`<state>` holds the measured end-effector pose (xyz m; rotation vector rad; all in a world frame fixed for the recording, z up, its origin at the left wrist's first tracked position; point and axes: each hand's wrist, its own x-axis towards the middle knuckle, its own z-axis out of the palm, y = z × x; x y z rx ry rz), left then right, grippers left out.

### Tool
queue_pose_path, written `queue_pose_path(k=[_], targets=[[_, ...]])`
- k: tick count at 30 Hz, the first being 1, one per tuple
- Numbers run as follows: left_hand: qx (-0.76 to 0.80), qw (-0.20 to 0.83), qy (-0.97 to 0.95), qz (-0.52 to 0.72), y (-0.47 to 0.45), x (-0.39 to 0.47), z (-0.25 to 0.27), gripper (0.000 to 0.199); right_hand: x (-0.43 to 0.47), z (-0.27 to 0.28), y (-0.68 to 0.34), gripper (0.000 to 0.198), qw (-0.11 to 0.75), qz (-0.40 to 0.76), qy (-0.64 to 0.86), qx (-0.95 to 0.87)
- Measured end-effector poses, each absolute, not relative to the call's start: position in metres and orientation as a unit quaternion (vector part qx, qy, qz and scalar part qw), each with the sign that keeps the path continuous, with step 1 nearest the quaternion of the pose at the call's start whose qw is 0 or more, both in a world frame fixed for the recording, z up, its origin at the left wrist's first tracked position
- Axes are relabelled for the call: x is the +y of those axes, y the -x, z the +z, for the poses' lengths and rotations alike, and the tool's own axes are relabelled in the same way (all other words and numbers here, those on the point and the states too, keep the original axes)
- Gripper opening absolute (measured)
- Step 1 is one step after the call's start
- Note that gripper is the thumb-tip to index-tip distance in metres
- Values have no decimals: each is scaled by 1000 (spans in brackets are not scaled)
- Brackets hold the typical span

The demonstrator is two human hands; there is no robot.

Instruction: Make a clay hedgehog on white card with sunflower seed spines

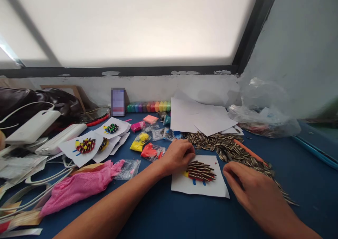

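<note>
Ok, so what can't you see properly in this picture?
All in the head view:
The yellow face of the seed-covered animal: partly hidden by the left hand.
Whether the right hand has anything in its grip: its own fingers hide that.
The phone's screen: blurred into blocks.
The dark, shiny bag: cut off by the left edge.
What's inside the clear plastic bag: crinkled plastic hides most of it.

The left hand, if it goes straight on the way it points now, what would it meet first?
Probably the pile of striped seeds: the left hand points forward and to the right, toward it. The hand's height is unclear, so it might pass above.
</note>
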<state>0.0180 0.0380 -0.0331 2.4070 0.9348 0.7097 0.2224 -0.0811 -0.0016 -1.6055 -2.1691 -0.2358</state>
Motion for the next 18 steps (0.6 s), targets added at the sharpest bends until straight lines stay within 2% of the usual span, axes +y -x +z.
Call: queue_pose_path(k=[7, 11, 18], targets=[[339, 214, -875, 271, -17, 35, -33, 8, -74, -12, -235, 31, 220, -121, 558, -791], [346, 209, -872, 276, -18, 35, -34, 14, -73, -16, -236, 31, 234, -134, 532, -802], [343, 175, -872, 302, -17, 36, -35, 15, -74, -27, -234, 30, 211, -121, 507, -827]])
